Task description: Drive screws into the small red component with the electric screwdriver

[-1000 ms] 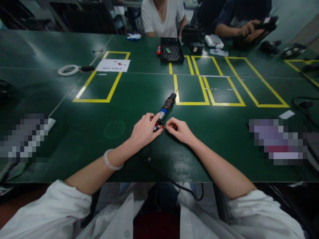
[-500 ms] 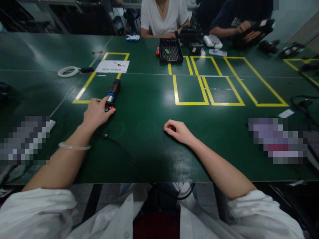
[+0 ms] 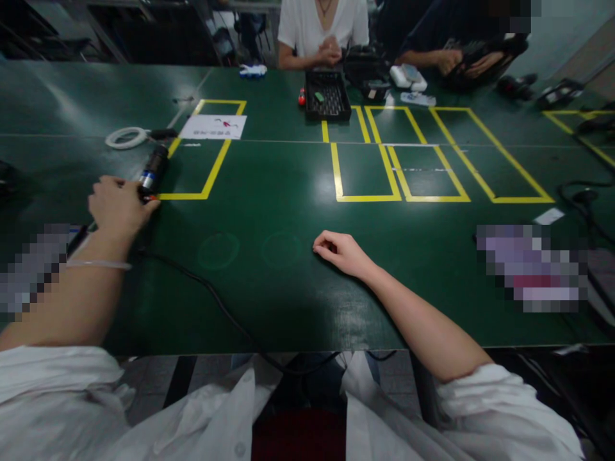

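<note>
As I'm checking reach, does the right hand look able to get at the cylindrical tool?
Probably not without stretching: the left hand holds the cylindrical tool well left of the right hand.

Two bare hands, one left hand [image 3: 116,210] and one right hand [image 3: 340,251], share one green desk [image 3: 288,301] with one dark tool [image 3: 156,164], one white sheet [image 3: 211,131], one white coil [image 3: 109,138] and one black tray [image 3: 328,116] with one green piece [image 3: 319,97]. Also counted: one bracelet [image 3: 98,264], one red item [image 3: 302,97], two faint circles [image 3: 218,250], and two people across, one white shirt [image 3: 300,29] and one dark top [image 3: 427,37]. Adjoining yellow tape outlines [image 3: 369,199] defy exact count.
</note>
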`<state>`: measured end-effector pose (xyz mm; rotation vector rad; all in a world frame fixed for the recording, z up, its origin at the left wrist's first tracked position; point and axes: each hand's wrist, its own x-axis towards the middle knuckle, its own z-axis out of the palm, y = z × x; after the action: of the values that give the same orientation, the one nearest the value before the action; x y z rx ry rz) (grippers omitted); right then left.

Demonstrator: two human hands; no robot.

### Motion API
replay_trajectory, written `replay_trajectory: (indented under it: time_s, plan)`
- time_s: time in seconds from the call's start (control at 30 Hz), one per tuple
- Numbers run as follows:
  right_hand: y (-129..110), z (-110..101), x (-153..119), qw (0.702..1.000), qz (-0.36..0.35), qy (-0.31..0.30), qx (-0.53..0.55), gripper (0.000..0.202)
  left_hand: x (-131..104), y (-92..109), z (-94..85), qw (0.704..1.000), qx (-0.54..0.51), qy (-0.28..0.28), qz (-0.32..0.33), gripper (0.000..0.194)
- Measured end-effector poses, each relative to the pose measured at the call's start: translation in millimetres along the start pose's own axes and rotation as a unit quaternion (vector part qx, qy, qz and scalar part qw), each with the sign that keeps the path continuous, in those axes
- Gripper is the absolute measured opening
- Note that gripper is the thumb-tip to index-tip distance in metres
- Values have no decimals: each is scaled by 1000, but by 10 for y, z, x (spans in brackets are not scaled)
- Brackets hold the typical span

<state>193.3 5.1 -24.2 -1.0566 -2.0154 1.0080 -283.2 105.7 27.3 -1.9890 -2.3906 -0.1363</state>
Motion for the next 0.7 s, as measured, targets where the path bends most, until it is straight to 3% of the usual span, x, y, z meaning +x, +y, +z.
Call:
replay_trajectory:
  time_s: [0.13, 0.33, 0.4, 0.5, 0.57, 0.7]
  plan:
    - [6, 3, 5, 1000, 3, -1, 3, 11, -72, 128, 44, 995, 76, 35, -60, 58]
    - [8, 6, 9, 1000, 7, -3, -2, 10, -32, 206, 24, 992, 58, 61, -98, 43]
    - [4, 8, 11, 1000, 8, -4, -2, 10, -31, 308, -5, 992, 34, 86, -85, 41]
    - [0, 13, 12, 1000, 7, -5, -6, 11, -118, 665, -36, 991, -49, 126, -10, 35]
    - [4, 16, 10, 1000, 5, -5, -7, 11, -257, 1024, -38, 981, -140, 114, 72, 31]
    - [32, 17, 1, 1000, 6, 0, 14, 10, -697, 1787, -36, 918, -345, -36, 194, 37]
